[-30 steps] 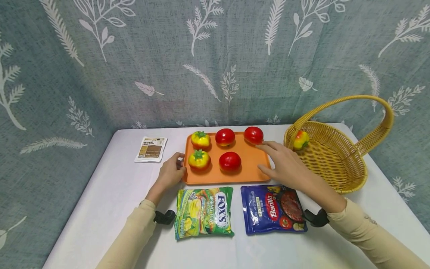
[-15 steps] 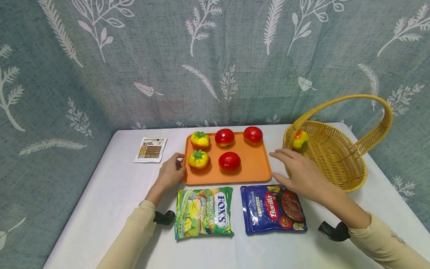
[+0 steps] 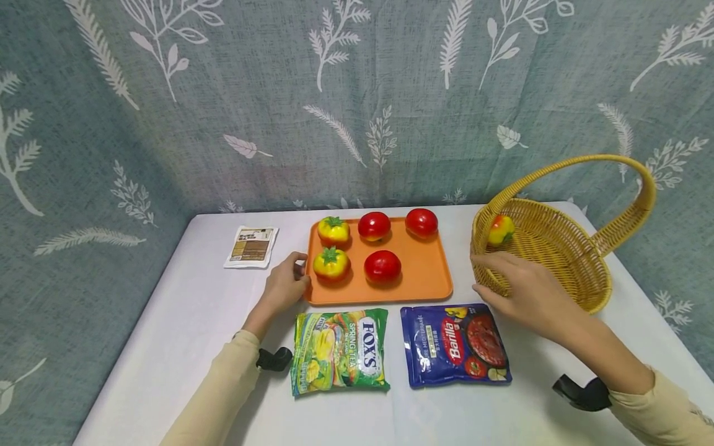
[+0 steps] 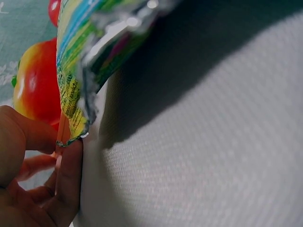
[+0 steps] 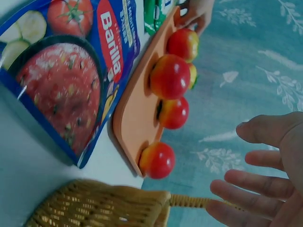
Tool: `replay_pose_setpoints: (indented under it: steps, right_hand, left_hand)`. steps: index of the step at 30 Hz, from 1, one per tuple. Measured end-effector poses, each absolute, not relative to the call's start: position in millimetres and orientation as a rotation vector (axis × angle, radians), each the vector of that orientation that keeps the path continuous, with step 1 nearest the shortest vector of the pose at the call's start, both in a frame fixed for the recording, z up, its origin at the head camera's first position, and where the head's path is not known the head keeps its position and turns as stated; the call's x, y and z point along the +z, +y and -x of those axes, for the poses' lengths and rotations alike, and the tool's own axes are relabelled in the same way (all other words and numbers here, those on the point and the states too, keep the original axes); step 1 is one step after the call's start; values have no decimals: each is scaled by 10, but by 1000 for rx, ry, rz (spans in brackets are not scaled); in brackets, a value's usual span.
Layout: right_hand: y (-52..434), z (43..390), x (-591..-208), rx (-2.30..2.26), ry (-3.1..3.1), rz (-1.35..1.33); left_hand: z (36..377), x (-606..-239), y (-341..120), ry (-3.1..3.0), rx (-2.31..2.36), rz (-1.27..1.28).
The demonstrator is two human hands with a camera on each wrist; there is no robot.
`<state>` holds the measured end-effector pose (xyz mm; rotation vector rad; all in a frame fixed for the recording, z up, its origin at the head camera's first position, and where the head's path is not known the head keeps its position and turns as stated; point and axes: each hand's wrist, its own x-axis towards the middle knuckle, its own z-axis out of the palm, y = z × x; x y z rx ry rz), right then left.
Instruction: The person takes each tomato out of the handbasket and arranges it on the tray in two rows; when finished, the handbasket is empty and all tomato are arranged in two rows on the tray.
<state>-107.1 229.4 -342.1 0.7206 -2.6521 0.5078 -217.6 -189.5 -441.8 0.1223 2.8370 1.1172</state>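
Observation:
An orange tray point(image 3: 423, 272) carries two yellow-and-red toy fruits point(image 3: 331, 265) with green leafy tops and several glossy red ones point(image 3: 382, 266). At its left edge my left hand point(image 3: 284, 285) grips the rim between thumb and fingers; the left wrist view shows the tray's edge between its fingertips. My right hand point(image 3: 530, 294), holding nothing, hovers at the near left side of the wicker basket point(image 3: 599, 291), overlapping it in the head view. Its fingers are spread and relaxed in the right wrist view. Inside the basket lies one yellow-red toy fruit point(image 3: 501, 230).
In front of the tray lie a green Fox's candy bag point(image 3: 340, 352) and a blue Barilla sauce pouch point(image 3: 456, 345). A small white-and-brown packet point(image 3: 251, 246) rests left of the tray. The basket's tall handle point(image 3: 580, 160) arches above it. Patterned cloth point(image 3: 357, 124) hangs behind the table.
My right hand has moved right, from over the tray's right edge, past the sauce pouch, to the basket's near left side. The left hand has stayed at the tray.

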Motion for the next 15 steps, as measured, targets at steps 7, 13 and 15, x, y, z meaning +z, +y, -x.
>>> replay_pose_setpoints:
  steps: [7, 13, 15]
  right_hand:
    - [2434, 1077, -3355, 472, -2589, -726]
    - [2536, 1085, -3307, 435, -2558, -694]
    - [2563, 1090, -3294, 419, -2553, -684]
  left_hand:
    - [2169, -4422, -1911, 2840, 1119, -129]
    - [2178, -4431, -1907, 2839, 1127, -139]
    - [2180, -4431, -1903, 2838, 1126, -139]
